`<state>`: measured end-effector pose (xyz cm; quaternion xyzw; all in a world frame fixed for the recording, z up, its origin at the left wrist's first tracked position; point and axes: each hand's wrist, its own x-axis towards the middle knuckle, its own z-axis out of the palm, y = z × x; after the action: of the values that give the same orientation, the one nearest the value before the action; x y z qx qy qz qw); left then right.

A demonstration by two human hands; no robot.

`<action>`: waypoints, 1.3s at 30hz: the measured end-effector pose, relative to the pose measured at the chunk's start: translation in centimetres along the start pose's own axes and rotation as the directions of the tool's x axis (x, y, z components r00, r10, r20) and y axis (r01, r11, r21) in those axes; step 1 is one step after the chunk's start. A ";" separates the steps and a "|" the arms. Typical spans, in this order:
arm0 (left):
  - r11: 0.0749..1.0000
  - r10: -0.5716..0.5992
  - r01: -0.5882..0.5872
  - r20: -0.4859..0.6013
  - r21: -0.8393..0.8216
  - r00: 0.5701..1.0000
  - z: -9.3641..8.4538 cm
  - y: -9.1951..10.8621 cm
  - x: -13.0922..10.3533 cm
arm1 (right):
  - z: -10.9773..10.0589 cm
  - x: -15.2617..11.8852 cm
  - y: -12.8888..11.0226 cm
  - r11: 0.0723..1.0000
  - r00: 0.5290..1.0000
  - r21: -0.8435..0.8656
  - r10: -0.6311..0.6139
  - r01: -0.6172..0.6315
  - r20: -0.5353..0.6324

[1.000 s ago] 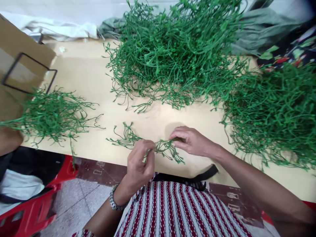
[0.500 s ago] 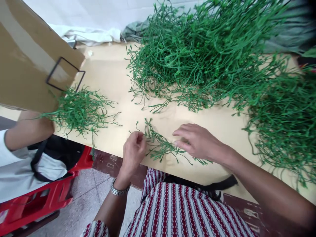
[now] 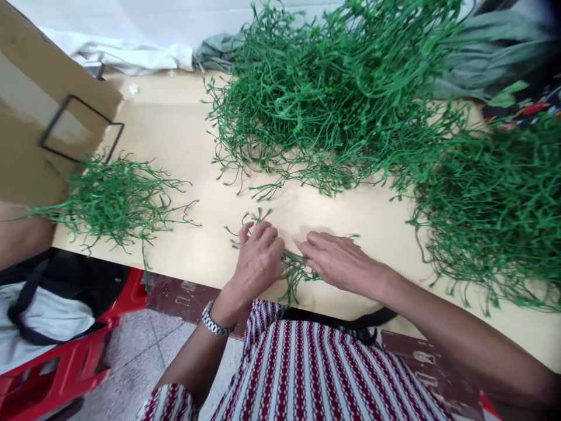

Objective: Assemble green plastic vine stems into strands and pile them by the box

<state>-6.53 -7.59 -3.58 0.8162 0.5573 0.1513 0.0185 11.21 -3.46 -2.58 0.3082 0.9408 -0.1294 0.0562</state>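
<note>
A small bunch of thin green plastic-looking stems (image 3: pixel 293 270) with forked tips lies near the table's front edge. My left hand (image 3: pixel 259 257) is closed over its left part, back of the hand up, and a few tips stick out beyond the fingers. On the right side of the bunch, my right hand (image 3: pixel 339 257) is closed with fingertips pressed together on the stems. Its palm side is hidden, as are the stem parts under both hands.
Behind the hands rises a large heap of green stems (image 3: pixel 333 99); another heap (image 3: pixel 495 216) spreads at the right. A smaller pile (image 3: pixel 116 202) lies left, by a cardboard box (image 3: pixel 30 158) with a black wire frame (image 3: pixel 55 119). Another person's arm (image 3: pixel 21 237) shows at the left edge.
My left hand has turned over and moved right onto the bunch. My right hand's fingers, earlier apart, have come together on the stems. The view has shifted slightly right.
</note>
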 end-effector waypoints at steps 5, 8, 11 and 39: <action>0.993 0.119 -0.109 -0.401 0.049 0.908 0.5 -0.3 -0.9 | 0.0 -0.1 0.2 0.994 0.996 0.061 0.091 -0.091 0.005; 0.985 0.173 -0.157 -0.480 0.073 0.860 0.4 -0.5 -1.8 | -0.5 -0.2 1.4 0.943 0.958 0.215 0.275 -0.253 -0.082; 0.981 0.192 -0.184 -0.337 0.056 0.922 0.3 -0.8 -2.5 | -0.9 -0.5 2.4 0.883 0.917 0.379 0.361 -0.277 -0.170; 0.148 -0.472 0.472 0.358 -0.869 0.806 -0.9 2.5 1.4 | -1.8 -2.7 -2.0 0.878 0.805 0.402 0.033 0.260 -0.592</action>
<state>-4.05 -7.42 -1.91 0.4341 0.5897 0.4283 0.5295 12.13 -6.06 0.03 0.2784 0.8703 -0.2529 -0.3180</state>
